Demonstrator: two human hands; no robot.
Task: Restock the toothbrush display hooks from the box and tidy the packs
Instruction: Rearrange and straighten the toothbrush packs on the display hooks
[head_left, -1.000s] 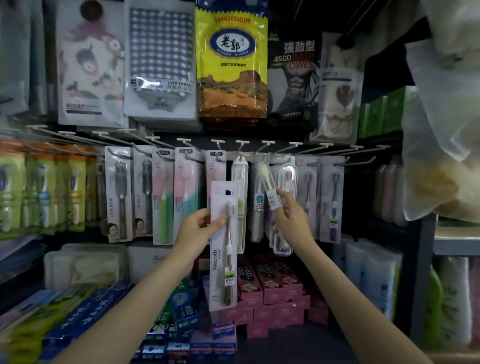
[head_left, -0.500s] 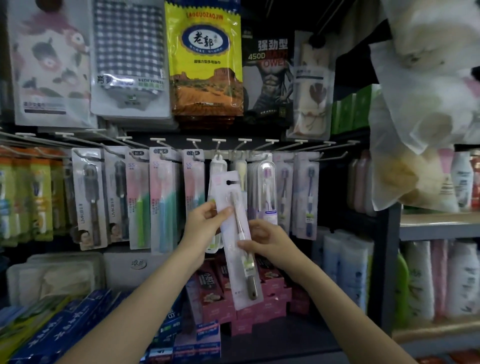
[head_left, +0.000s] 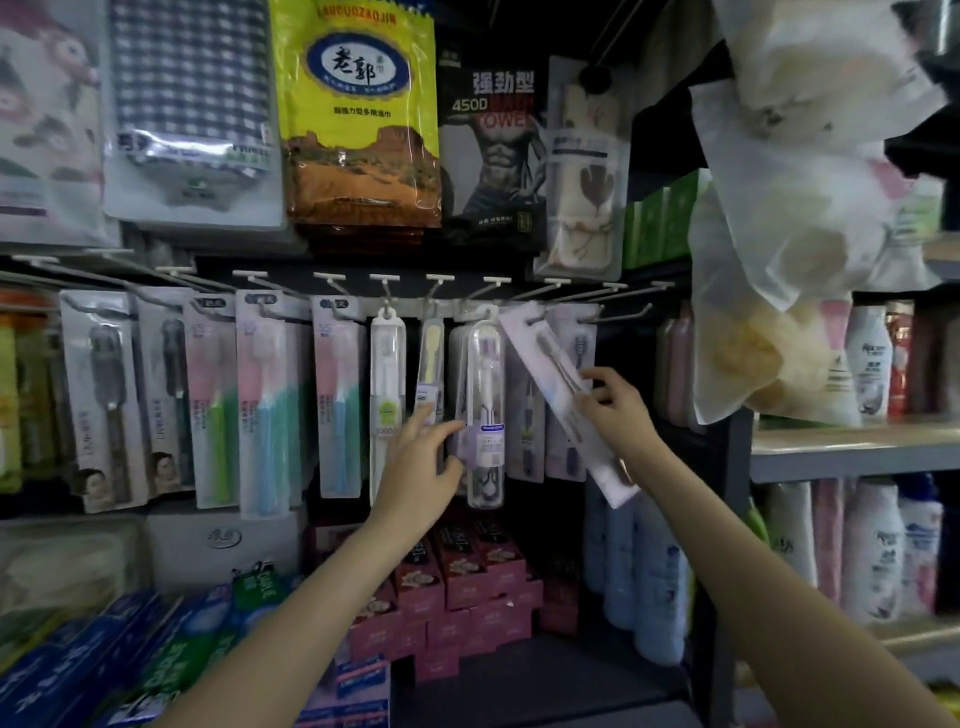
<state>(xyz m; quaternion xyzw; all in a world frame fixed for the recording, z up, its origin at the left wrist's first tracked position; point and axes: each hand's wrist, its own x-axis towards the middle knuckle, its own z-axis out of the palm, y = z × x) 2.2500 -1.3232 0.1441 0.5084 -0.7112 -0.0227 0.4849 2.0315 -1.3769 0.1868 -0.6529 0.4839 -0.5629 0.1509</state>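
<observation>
Clearly a hanging step: the right hand (head_left: 618, 410) pinched a tilted white toothbrush pack (head_left: 563, 395), its top near a hook (head_left: 540, 316) above; the left hand (head_left: 423, 457), fingers relaxed, touched a clear case (head_left: 484, 410). Next, the pack's hole probably needed threading onto that hook

We saw a rail of white-tipped display hooks (head_left: 387, 283) running across the rack, and on them hung carded toothbrush packs (head_left: 262, 405) in pink, green and blue, then clear tube-cased toothbrushes (head_left: 387, 400) toward the middle. Above, towel packs hung, a yellow one (head_left: 358, 114) among them. On the lower shelf (head_left: 519, 680) sat stacked pink boxes (head_left: 467, 587) and blue toothpaste cartons (head_left: 67, 675); bottles (head_left: 872, 551) stood on the side shelves at right
</observation>
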